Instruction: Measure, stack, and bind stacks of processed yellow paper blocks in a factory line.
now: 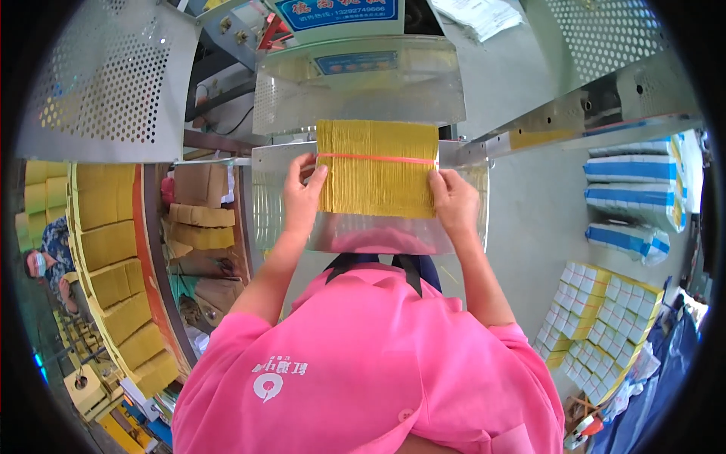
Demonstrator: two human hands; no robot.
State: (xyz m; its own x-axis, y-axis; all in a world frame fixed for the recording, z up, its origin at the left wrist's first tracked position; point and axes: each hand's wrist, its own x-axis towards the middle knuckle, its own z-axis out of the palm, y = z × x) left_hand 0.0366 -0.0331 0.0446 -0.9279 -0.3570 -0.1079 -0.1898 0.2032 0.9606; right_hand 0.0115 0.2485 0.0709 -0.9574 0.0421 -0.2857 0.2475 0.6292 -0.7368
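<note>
A thick stack of yellow paper sheets [378, 185], bound across by a pink-red strap [374, 158], is gripped at its two ends. My left hand [304, 191] closes on the left end, thumb toward me and fingers curled by the strap. At the opposite end my right hand [455, 198] presses with the thumb on the edge; its other fingers are partly hidden. Beneath the stack lies a shiny metal tray [280, 227], which reflects pink. Just beyond rises a metal plate [295, 83] of the machine.
Perforated metal guards [113, 83] flank the machine. On the left runs a long rack of yellow paper stacks [113, 246], with a co-worker [57, 250] behind it. Blue-and-white wrapped packs [631, 170] and bundled stacks [590, 303] occupy the floor at right.
</note>
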